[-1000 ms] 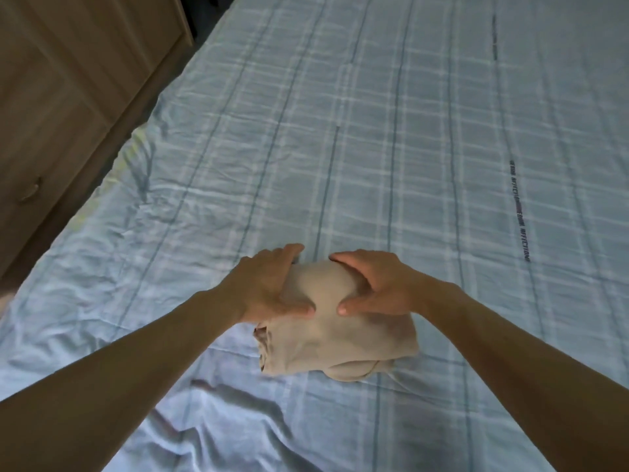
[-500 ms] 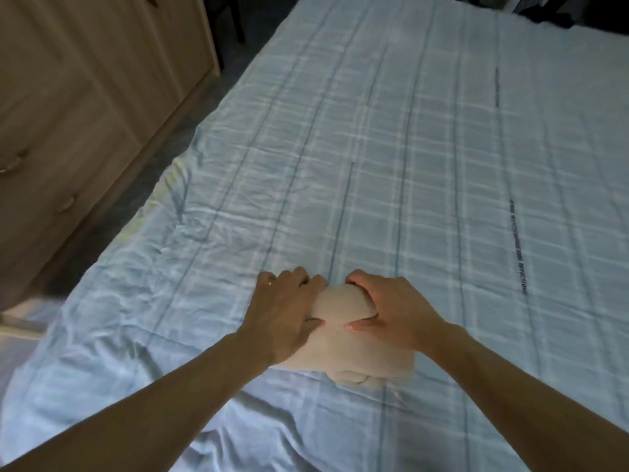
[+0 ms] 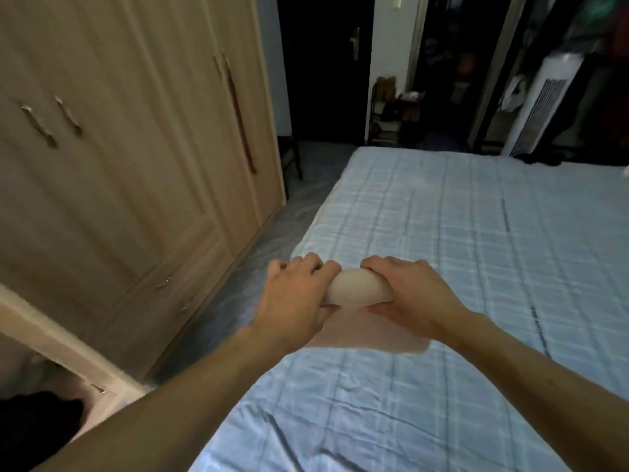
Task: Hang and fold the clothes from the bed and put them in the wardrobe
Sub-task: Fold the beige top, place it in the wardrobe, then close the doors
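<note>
Low at the far left a pale wooden panel (image 3: 51, 335) juts out, with something dark (image 3: 34, 424) bundled below it that I can't make out. Next stands the wardrobe (image 3: 119, 165), light wood, with paired metal handles (image 3: 37, 126) and a red strip (image 3: 240, 120) hanging down one door seam. A band of grey floor (image 3: 272, 226) separates it from the bed (image 3: 476, 233), which has a blue checked sheet. Over the bed's left edge, the left hand (image 3: 296, 298) and right hand (image 3: 412, 294) both clutch a folded beige garment (image 3: 354, 287). Their fingers curl over its rounded top fold, which bulges between them, and the rest hangs below the wrists. Behind are a dark door (image 3: 326, 63), a shoe rack (image 3: 391, 114) and, far right, a white tower fan (image 3: 541, 107).
</note>
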### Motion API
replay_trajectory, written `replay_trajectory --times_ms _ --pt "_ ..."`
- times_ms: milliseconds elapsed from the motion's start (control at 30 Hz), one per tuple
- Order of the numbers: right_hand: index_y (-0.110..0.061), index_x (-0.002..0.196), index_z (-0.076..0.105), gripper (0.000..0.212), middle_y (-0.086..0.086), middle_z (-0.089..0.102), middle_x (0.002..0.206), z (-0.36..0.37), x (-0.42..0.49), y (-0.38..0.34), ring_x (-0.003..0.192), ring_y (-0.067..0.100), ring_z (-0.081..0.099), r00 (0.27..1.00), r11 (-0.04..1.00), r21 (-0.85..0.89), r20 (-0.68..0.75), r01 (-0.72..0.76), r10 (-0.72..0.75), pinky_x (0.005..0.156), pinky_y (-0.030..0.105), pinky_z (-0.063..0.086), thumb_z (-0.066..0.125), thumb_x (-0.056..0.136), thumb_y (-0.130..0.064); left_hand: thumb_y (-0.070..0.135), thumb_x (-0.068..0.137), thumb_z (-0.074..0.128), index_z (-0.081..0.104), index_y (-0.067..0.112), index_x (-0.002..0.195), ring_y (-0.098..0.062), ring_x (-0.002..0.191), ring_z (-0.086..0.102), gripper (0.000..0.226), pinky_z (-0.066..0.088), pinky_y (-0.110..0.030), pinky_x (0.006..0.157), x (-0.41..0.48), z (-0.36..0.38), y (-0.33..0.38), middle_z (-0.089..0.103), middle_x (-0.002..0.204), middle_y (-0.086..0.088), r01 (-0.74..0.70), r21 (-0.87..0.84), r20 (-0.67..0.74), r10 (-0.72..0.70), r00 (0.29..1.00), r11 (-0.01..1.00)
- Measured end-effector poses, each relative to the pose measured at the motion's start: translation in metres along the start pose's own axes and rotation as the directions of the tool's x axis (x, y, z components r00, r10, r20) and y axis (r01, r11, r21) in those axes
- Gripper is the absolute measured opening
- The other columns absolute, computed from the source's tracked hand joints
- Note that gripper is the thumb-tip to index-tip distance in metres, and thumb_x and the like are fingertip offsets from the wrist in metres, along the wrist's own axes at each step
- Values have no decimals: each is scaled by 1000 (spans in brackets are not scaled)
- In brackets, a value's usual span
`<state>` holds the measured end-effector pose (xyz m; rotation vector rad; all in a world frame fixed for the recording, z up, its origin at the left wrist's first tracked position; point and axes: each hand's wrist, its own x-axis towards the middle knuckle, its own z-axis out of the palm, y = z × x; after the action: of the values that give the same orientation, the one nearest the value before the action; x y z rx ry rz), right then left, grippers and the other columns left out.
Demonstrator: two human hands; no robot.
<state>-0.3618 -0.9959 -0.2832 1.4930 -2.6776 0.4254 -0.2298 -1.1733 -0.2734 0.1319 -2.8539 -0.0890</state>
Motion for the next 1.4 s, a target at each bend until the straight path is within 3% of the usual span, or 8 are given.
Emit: replay_trajectory --times_ms 200,367,567,900,1133,1400 --pt "-31 135 33 58 -4 53 128 -103 21 -92 114 22 53 995 991 -109 -59 78 -85 91 40 35 60 88 -51 51 82 62 44 33 126 -23 109 53 51 30 -41 85 -22 -144 -27 51 117 5 -12 159 -55 21 998 987" --pt "-29 133 35 57 -1 56 120 -183 28 -177 108 24 55 965 971 -145 -157 189 -212 89 41 39 59 87 -53 52 86 58 40 31 128 -24 111 54 51 34 -42 86 -59 -258 -43 52 121 3 41 270 -113 -11 994 962" --pt "-30 132 38 61 -3 58 119 -247 44 -256 109 21 53 906 936 -202 -260 287 -334 91 42 39 60 84 -61 49 88 57 39 29 126 -26 109 54 47 27 -40 79 -103 -345 -67 52 118 1 154 327 -246 -73 967 932" --pt "-29 133 39 63 0 59 119 -248 71 -320 107 22 55 829 863 -195 -244 466 -503 89 40 41 59 84 -62 49 88 56 42 30 123 -24 106 55 42 36 -41 84 -156 -373 -99 52 116 3 309 322 -307 -210 928 895" --pt "-28 130 43 59 -1 61 114 -231 117 -332 102 22 56 748 792 -111 -273 600 -605 76 35 35 64 83 -57 51 87 57 41 35 125 -20 108 54 45 41 -42 92 -156 -368 -126 50 118 8 432 307 -330 -331 884 848" --pt "-32 133 41 55 -4 59 119 -185 165 -387 105 20 55 642 648 66 -246 758 -726 82 33 36 63 87 -52 48 84 60 45 32 121 -20 100 53 44 40 -40 88 -199 -362 -153 51 110 7 623 375 -362 -511 780 686"
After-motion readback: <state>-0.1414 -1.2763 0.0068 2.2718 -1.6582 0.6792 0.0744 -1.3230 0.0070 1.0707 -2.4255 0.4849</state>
